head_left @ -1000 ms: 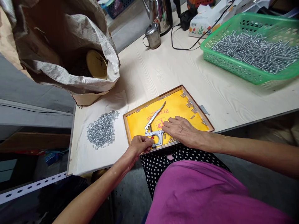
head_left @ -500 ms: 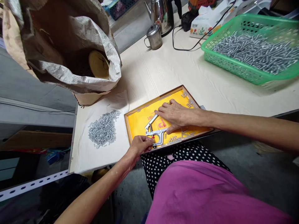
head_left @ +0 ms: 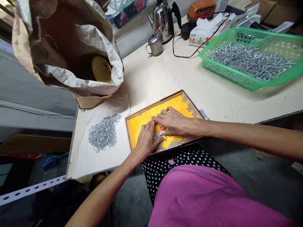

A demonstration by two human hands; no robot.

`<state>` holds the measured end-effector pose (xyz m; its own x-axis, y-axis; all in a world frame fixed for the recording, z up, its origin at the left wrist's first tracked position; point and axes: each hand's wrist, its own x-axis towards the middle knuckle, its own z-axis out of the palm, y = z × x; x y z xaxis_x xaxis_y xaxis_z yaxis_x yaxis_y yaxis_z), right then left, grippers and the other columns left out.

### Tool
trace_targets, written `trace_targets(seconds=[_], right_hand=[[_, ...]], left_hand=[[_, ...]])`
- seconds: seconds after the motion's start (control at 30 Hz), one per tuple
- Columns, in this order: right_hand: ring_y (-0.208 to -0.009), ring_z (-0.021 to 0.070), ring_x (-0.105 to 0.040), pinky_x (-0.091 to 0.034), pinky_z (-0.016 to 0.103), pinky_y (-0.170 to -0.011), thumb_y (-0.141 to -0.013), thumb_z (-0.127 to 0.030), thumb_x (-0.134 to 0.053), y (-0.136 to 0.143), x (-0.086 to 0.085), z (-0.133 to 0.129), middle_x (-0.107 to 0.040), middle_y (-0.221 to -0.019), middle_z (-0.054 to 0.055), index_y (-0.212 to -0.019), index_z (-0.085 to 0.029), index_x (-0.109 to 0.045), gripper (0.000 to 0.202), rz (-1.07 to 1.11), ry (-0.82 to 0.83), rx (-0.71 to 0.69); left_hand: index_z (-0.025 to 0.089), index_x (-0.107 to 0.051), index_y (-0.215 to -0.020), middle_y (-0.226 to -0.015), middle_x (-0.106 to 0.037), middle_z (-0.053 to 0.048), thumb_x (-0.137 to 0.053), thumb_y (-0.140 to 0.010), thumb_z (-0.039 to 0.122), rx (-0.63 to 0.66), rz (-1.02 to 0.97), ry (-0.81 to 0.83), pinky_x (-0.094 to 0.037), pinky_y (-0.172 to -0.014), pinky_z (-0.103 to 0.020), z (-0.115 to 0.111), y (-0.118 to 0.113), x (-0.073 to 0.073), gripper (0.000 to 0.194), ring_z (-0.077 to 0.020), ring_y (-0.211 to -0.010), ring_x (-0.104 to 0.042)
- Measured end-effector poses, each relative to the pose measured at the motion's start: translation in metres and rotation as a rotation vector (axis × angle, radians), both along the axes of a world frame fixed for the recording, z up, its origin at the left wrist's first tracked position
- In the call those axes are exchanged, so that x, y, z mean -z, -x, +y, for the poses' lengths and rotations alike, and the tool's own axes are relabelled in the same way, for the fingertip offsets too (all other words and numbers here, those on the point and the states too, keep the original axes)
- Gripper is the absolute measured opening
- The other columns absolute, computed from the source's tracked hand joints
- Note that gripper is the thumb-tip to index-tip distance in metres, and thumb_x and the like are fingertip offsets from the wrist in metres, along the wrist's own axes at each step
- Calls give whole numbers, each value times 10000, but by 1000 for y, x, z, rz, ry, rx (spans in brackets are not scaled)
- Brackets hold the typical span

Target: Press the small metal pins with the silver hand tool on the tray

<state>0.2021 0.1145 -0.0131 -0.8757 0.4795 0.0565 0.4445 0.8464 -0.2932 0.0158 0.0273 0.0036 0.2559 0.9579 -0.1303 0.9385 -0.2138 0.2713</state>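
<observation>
A shallow wooden-edged tray (head_left: 142, 125) with a yellow bottom rests at the table's front edge. In it lies a grey metal hand tool (head_left: 159, 135), mostly covered by my hands. My left hand (head_left: 147, 138) is over the tool's left part, its fingers curled round it. From the right, my right hand (head_left: 174, 121) bears on the tool's handles, fingers bent over them. Small metal springs (head_left: 174, 142) lie along the tray's near side, and more springs (head_left: 191, 108) are at its right end.
Left of the tray, a pile of small metal pieces (head_left: 103, 132) lies on white cloth. Behind it stands a large open paper sack (head_left: 82, 91). A green basket (head_left: 227, 74) of metal pieces is at the right. Further back are a metal cup (head_left: 155, 45) and a kettle (head_left: 163, 19).
My left hand has moved up from the tool's lower end and now covers its left part. My right hand has shifted slightly left, close to my left fingers. The view has tilted a little.
</observation>
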Motion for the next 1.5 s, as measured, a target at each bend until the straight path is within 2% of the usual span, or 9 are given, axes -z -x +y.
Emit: trace_targets(seconds=[0.17,0.4,0.53,0.7,0.9,1.1,1.23,1.4,1.5], right_hand=[[-1064,316,-540,-387,413,-868,-798,-417,-772,-3,0,-1,-647,-1201,175,-1318,-67,-551,664,-76,-98,20],[-998,260,-564,-435,361,-799,-941,-231,-593,-2,8,-4,-675,-1062,141,-1080,-121,-651,187,-78,-61,-30],[-955,220,-569,-435,340,-785,-972,-91,-432,3,26,-8,-667,-990,108,-1005,-148,-642,219,23,-2,-28],[-941,226,-560,-427,350,-779,-967,-104,-460,4,19,-10,-661,-982,115,-994,-141,-647,193,-34,25,-15],[-963,264,-539,-421,370,-775,-911,-499,-646,-6,1,8,-643,-1087,164,-1129,-102,-657,454,-59,-5,-20],[-886,224,-503,-362,343,-759,-985,-170,-446,0,16,37,-655,-957,105,-977,-168,-666,220,-1,-111,1],[-887,230,-481,-328,340,-753,-985,-166,-440,7,17,46,-644,-926,96,-942,-172,-649,213,4,-171,3],[-918,231,-507,-323,340,-753,-1002,-302,-508,0,1,20,-632,-1029,113,-993,-165,-641,191,85,-118,68],[-890,225,-544,-336,343,-755,-977,-412,-576,-4,-5,-6,-647,-981,96,-959,-166,-644,255,31,15,-65]], left_hand=[[125,-416,-1423,-1313,-570,-164,-670,-885,369,56,91,-7,-459,-1024,-479,10,-3,4,642,-311,-1154,-525],[139,-572,-1162,-1112,-625,-132,-591,-960,336,56,171,29,-504,-922,-420,7,-16,-4,283,-284,-1068,-548],[165,-601,-1016,-1042,-643,-105,-568,-978,295,36,155,52,-510,-878,-387,8,-16,-2,140,-258,-1015,-566],[162,-616,-1003,-997,-648,-101,-574,-979,316,31,126,45,-510,-861,-387,7,-11,2,161,-258,-991,-572],[181,-581,-1249,-1358,-542,-156,-599,-967,303,50,87,-209,-467,-1034,-478,-15,-6,9,307,-301,-1226,-498],[199,-685,-1022,-1012,-664,-88,-485,-1022,289,117,90,-135,-507,-877,-397,-23,-23,19,220,-245,-982,-547],[188,-710,-979,-962,-673,-76,-505,-1018,292,113,7,-111,-492,-873,-360,-22,-25,13,233,-227,-962,-553],[177,-711,-906,-954,-658,-85,-566,-988,342,-269,-20,-200,-463,-848,-332,-34,4,-9,234,-219,-942,-571],[187,-655,-703,-816,-643,-66,-636,-918,445,-493,63,22,-417,-717,-303,-37,22,-14,336,-226,-879,-584]])
